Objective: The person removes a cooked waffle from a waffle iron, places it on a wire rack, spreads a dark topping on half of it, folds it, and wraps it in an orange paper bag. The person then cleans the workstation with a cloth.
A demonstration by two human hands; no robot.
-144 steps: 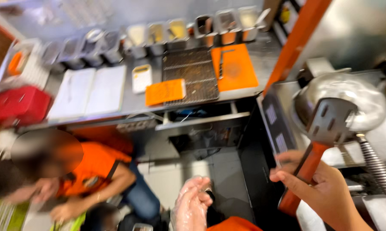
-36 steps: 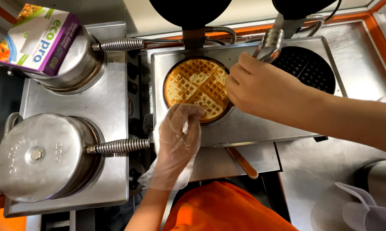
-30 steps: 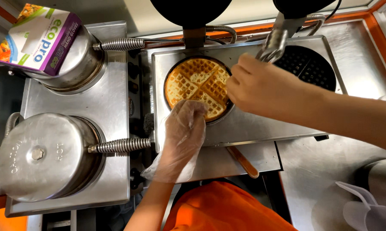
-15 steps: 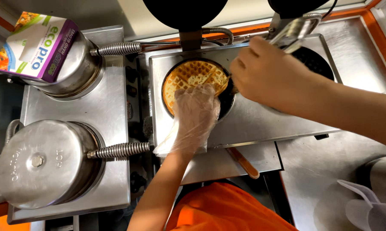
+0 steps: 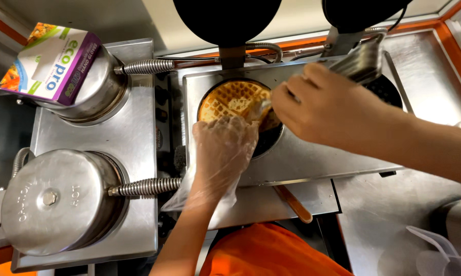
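A stainless steel counter [image 5: 409,204] fills the view from above, and on it sit two double waffle irons. The left iron [image 5: 95,168] has both round lids shut: the nearer lid [image 5: 56,199] is bare steel with a coiled spring handle [image 5: 143,187] pointing right, and the farther lid [image 5: 95,94] carries a rectangular cardboard box [image 5: 49,61] lying tilted on top, white on its upper face with a purple end panel and small green and orange food pictures at its corners. The right iron [image 5: 292,153] stands open, its black lids raised at the top edge. In its left well lies a golden waffle [image 5: 230,99], partly lifted at its near right side. The left hand [image 5: 223,153], in a thin clear disposable glove, rests with fingers spread on the waffle's near edge. The right hand [image 5: 327,105], bare, is clenched around a pair of metal tongs [image 5: 363,59], whose tips seem to reach the waffle, though blur hides the contact. A wooden-handled tool [image 5: 292,203] lies on the iron's front ledge, and an orange garment [image 5: 271,253] shows at the bottom.
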